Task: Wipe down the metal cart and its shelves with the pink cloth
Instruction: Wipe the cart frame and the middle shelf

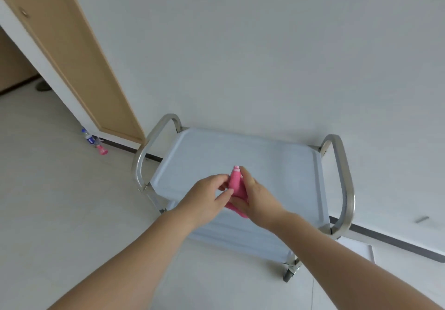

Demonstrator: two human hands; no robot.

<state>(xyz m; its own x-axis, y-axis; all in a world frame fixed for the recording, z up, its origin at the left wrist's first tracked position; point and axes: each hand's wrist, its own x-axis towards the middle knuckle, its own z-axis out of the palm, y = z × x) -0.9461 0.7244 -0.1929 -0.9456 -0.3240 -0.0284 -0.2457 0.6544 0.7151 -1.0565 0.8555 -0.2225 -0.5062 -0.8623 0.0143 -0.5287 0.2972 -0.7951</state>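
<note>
Your two bare forearms come up from the bottom edge and meet over the cart. Pink cloth sits bunched between both hands, held upright above the front half of the top shelf, a small pale tip showing at its upper end and a fold hanging out below the palms. Your left hand curls its fingers onto the cloth's left side, thumb and fingertips pinched closed on it. Your right hand wraps the cloth from the right, fingers closed around it. Below them, the metal cart stands against the white wall; its top shelf is a flat pale tray with a raised rim. Curved steel handles rise at both ends: left handle, right handle. A lower shelf edge and one caster show at the front right corner. Further out to the left, a tan door stands open, and a plastic bottle with a pink object beside it sits on the pale floor near the door's foot.
</note>
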